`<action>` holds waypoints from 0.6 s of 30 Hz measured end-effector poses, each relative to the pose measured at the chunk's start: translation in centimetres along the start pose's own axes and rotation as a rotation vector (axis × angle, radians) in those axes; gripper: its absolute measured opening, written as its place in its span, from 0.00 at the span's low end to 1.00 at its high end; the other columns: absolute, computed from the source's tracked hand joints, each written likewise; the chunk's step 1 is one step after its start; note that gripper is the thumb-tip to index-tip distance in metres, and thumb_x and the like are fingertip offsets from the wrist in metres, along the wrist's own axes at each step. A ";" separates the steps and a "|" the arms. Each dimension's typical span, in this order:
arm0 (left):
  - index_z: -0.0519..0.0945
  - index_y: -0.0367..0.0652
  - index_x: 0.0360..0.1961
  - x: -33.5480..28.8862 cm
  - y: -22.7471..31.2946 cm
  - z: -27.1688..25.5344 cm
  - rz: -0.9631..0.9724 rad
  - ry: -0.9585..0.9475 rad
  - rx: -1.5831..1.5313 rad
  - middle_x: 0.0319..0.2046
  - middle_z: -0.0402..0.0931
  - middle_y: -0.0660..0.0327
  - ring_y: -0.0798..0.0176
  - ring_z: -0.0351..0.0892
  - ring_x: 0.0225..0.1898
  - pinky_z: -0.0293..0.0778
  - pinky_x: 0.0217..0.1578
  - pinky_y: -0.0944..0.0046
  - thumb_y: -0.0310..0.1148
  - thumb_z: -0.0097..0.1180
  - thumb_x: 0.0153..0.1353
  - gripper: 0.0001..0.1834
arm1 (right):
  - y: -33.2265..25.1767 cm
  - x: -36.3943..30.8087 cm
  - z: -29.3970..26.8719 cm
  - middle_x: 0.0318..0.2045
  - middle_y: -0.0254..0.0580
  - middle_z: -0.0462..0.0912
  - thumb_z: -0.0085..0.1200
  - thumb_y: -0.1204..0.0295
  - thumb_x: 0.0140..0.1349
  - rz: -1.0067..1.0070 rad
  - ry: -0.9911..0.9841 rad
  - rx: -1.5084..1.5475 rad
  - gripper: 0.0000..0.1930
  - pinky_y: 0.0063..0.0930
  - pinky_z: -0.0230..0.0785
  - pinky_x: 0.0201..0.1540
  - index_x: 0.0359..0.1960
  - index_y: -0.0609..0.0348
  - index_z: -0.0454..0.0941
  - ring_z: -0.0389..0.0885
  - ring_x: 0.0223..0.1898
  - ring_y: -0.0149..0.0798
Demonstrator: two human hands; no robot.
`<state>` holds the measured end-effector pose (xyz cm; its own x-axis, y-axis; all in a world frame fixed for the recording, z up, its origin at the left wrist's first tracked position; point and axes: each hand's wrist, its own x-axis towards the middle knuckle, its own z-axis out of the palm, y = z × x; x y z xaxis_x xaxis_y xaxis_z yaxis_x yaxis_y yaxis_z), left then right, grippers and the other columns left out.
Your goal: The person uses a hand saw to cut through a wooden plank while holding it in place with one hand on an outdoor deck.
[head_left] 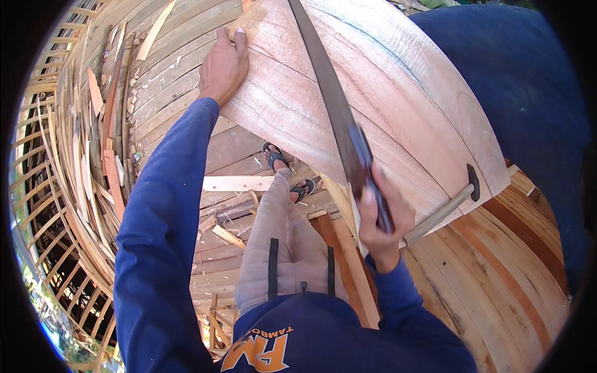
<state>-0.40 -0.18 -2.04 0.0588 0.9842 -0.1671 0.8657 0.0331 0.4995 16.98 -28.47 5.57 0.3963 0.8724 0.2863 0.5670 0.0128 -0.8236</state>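
My right hand is closed round the dark handle of a handsaw. The long grey blade slants up and away across a broad wooden board with a reddish, streaked grain. Whether the teeth are in a cut cannot be made out. At the board's far left edge, my left hand grips the rim with the thumb on top; some fingers are hidden. A hammer lies on the board's near right corner, to the right of my right hand, its dark head pointing away from me.
Planks form a wooden surface at the right, beside a large dark blue covering. Strips of scrap wood pile up at the left along curved ribs. My sandalled feet stand on a plank floor with wood chips.
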 end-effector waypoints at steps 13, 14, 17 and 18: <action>0.69 0.36 0.58 1.5 -1.1 0.0 0.077 0.057 -0.027 0.43 0.80 0.34 0.32 0.79 0.48 0.71 0.51 0.41 0.55 0.35 0.73 0.31 | -1.9 -3.4 -3.2 0.30 0.51 0.87 0.57 0.77 0.58 0.036 -0.049 -0.081 0.19 0.26 0.74 0.30 0.51 0.70 0.81 0.83 0.22 0.37; 0.68 0.36 0.58 1.0 -1.3 -0.2 0.072 0.060 -0.029 0.43 0.80 0.34 0.32 0.79 0.48 0.71 0.51 0.41 0.55 0.35 0.73 0.31 | -1.6 -6.6 -5.2 0.32 0.56 0.87 0.57 0.76 0.56 0.035 -0.096 -0.111 0.20 0.26 0.75 0.31 0.51 0.70 0.81 0.84 0.22 0.39; 0.68 0.35 0.58 0.3 -1.7 0.3 0.037 0.059 -0.020 0.42 0.80 0.34 0.32 0.79 0.48 0.71 0.50 0.41 0.54 0.35 0.73 0.31 | -1.1 -9.5 -6.4 0.32 0.56 0.87 0.54 0.74 0.59 0.103 -0.116 -0.088 0.19 0.26 0.77 0.34 0.51 0.73 0.80 0.84 0.24 0.35; 0.68 0.34 0.58 0.4 -1.1 0.4 0.038 0.057 -0.018 0.42 0.80 0.34 0.32 0.79 0.48 0.71 0.50 0.41 0.54 0.35 0.73 0.31 | -1.2 -6.6 -4.8 0.30 0.54 0.86 0.55 0.75 0.59 0.060 -0.093 -0.110 0.19 0.26 0.76 0.32 0.51 0.72 0.80 0.84 0.23 0.37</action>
<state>-1.19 0.07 -2.98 0.0621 0.9931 -0.0995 0.8542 -0.0014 0.5199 17.15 -36.61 7.03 0.3660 0.9116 0.1872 0.6218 -0.0899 -0.7780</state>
